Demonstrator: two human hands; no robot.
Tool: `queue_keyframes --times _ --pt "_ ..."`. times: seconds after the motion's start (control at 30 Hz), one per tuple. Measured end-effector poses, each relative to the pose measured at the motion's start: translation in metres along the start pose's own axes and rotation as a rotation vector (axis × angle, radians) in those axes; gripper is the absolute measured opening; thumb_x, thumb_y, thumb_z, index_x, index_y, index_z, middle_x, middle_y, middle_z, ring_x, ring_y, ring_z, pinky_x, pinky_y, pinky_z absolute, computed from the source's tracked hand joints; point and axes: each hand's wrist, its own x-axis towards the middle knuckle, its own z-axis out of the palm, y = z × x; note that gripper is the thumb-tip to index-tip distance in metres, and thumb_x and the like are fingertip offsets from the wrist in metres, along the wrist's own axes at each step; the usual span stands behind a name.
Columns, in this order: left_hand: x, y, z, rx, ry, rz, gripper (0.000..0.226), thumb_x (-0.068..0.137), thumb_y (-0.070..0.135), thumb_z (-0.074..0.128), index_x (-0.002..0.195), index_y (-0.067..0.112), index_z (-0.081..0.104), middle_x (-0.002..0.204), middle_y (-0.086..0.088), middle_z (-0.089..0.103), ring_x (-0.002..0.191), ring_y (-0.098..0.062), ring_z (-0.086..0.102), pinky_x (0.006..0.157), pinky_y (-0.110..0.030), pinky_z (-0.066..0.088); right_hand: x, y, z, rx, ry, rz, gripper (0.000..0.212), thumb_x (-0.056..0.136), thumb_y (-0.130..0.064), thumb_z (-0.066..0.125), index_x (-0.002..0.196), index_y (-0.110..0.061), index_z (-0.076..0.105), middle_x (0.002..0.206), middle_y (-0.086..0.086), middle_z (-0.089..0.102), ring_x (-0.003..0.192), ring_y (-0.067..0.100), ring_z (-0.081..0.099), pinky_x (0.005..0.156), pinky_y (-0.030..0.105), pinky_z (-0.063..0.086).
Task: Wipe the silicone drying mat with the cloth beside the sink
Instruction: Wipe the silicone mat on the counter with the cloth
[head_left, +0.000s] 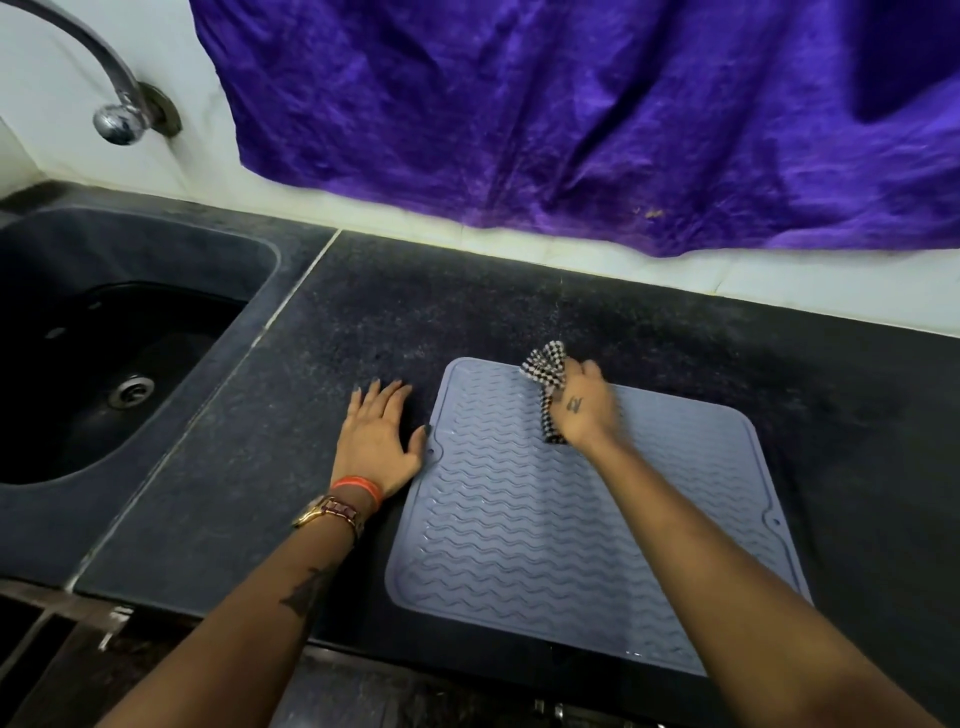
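Both forearms reach in from six o'clock. Right hand (584, 405) grips the bunched checked cloth (545, 376), pressing it onto the mat (519, 519) near its twelve o'clock edge. Left hand (382, 434) lies flat, fingers spread, on the counter (363, 322), thumb touching the mat's nine o'clock edge. Thin and floppy, the mat will likely slide, so bracing that edge helps. Sink (104, 364) sits at nine o'clock.

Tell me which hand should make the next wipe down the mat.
Right. The right hand already grips the checkered cloth on the mat's far edge; the left hand lies flat on the counter beside it.
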Motion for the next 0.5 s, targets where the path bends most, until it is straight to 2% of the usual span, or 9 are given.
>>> queue_keyframes --times 0.1,0.23,0.4,0.5 --pt "0.000 0.000 0.000 -0.003 0.002 0.001 0.068 0.079 0.046 0.035 0.140 0.014 0.036 0.149 -0.007 0.035 0.142 -0.026 0.019 0.119 -0.037 0.001 -0.004 -0.012 0.013 -0.076 0.006 -0.010 0.042 0.091 -0.012 0.045 0.131 -0.004 0.038 0.130 0.019 0.037 0.114 0.034 0.045 0.095 0.037 0.040" --pt "0.001 0.000 0.001 -0.012 0.003 0.000 0.068 0.079 0.046 0.036 0.139 0.014 0.037 0.148 -0.008 0.036 0.142 -0.026 0.020 0.119 -0.037 0.002 0.019 -0.019 -0.002 0.096 -0.024 -0.020 0.038 0.086 -0.015 0.056 0.123 -0.006 0.052 0.123 0.018 0.048 0.108 0.037 0.054 0.092 0.037 0.044" --pt "0.000 -0.001 0.001 -0.010 0.006 -0.005 0.068 0.079 0.047 0.036 0.139 0.015 0.037 0.148 -0.007 0.036 0.142 -0.025 0.020 0.119 -0.037 0.001 0.007 -0.035 0.023 0.026 -0.079 -0.210 0.053 0.085 -0.010 0.052 0.136 -0.013 0.038 0.132 0.013 0.040 0.115 0.034 0.044 0.098 0.038 0.040" --pt "0.001 0.000 0.001 -0.011 0.002 -0.002 0.068 0.080 0.047 0.036 0.139 0.015 0.037 0.149 -0.006 0.036 0.142 -0.025 0.019 0.119 -0.036 0.001 0.029 -0.037 0.007 0.109 -0.093 -0.232 0.047 0.083 -0.002 0.049 0.127 -0.017 0.051 0.124 0.012 0.051 0.111 0.034 0.052 0.092 0.036 0.043"
